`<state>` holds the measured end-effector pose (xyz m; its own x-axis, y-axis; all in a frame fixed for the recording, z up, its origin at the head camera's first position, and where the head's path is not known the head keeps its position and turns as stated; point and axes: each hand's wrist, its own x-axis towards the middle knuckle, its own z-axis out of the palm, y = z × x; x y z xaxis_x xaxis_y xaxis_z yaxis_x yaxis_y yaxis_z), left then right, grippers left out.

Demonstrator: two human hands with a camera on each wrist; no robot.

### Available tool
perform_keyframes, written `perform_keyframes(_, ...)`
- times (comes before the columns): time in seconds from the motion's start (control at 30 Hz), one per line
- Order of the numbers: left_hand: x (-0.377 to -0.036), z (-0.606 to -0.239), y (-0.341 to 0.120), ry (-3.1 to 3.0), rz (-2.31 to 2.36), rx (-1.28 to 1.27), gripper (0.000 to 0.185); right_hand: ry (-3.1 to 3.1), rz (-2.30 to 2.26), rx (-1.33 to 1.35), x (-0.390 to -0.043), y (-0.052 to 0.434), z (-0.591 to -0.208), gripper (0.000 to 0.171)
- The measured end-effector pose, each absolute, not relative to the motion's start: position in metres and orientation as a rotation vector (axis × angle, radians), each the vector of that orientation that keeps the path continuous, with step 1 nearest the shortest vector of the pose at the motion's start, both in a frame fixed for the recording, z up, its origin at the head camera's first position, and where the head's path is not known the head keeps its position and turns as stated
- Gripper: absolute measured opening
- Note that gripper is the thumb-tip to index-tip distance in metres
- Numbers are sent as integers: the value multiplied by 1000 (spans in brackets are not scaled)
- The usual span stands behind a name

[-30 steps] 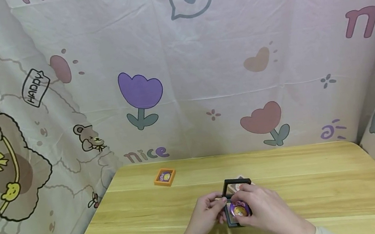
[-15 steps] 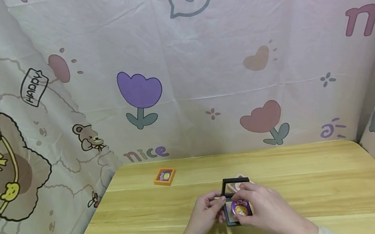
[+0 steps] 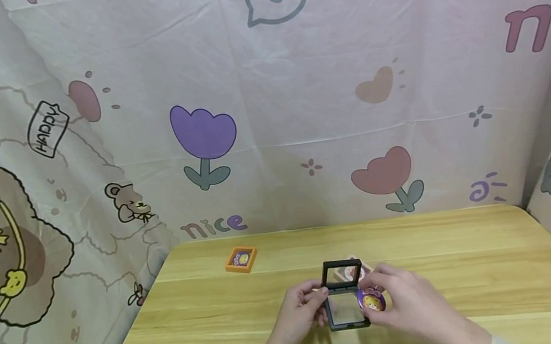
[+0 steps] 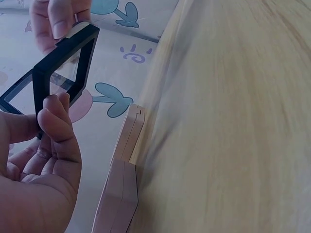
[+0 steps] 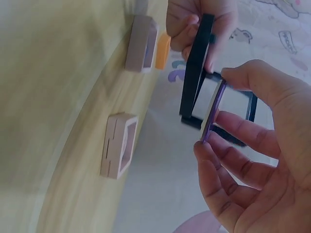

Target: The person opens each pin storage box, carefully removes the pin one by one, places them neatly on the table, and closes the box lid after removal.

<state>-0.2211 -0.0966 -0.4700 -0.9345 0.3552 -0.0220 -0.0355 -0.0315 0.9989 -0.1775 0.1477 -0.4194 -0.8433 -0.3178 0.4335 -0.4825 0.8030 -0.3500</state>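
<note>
A black hinged frame case (image 3: 344, 294) is held open above the table, its two halves showing clear film. My left hand (image 3: 319, 302) pinches its left edge at the hinge; the left wrist view shows the fingers (image 4: 57, 121) curled on the black frame (image 4: 60, 73). My right hand (image 3: 377, 292) pinches a round purple badge with a cartoon bear (image 3: 371, 300) just right of the case's lower half. In the right wrist view the badge (image 5: 212, 114) appears edge-on between thumb and fingers (image 5: 243, 138), beside the black frame (image 5: 196, 73).
A small orange frame with a picture (image 3: 241, 259) lies at the table's back left. A pale pink frame (image 3: 353, 271) lies just behind the black case, also seen as (image 5: 119, 145); another pink frame (image 5: 141, 42) lies farther off. The wooden table (image 3: 480, 272) is walled by patterned cloth (image 3: 266, 108).
The right hand has drawn the purple badge off the case's lower half to the right. The lower half now shows only clear film. The left hand keeps holding the case.
</note>
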Motion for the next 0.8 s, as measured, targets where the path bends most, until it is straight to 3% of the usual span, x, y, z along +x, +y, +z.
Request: perform_keyframes(0.8, -223, -471, -98, 1984, 2034, 310, 27, -2704, 558, 423, -179, 208, -448, 30)
